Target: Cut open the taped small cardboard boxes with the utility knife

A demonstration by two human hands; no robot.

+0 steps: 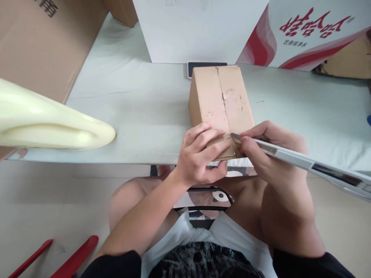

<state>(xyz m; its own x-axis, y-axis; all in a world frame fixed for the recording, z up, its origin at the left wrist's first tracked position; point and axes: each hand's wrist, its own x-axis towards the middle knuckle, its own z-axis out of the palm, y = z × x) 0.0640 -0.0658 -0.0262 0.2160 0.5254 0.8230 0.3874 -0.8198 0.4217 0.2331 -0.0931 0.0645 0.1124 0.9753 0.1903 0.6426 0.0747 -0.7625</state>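
A small brown cardboard box (220, 96) stands at the near edge of the pale table (139, 112), its taped centre seam running away from me. My left hand (199, 154) wraps round the box's near left corner, fingers on top and thumb on the front. My right hand (266, 150) is closed on a long silver utility knife (304, 160). The blade tip rests on the seam at the box's near edge.
A dark phone (205, 66) lies just behind the box. A white carton (199, 27) and a red-and-white printed carton (307, 31) stand at the back. Brown cartons (43, 42) stand at left. A cream plastic object (49, 119) juts in from the left. Red handles (75, 258) lie on the floor.
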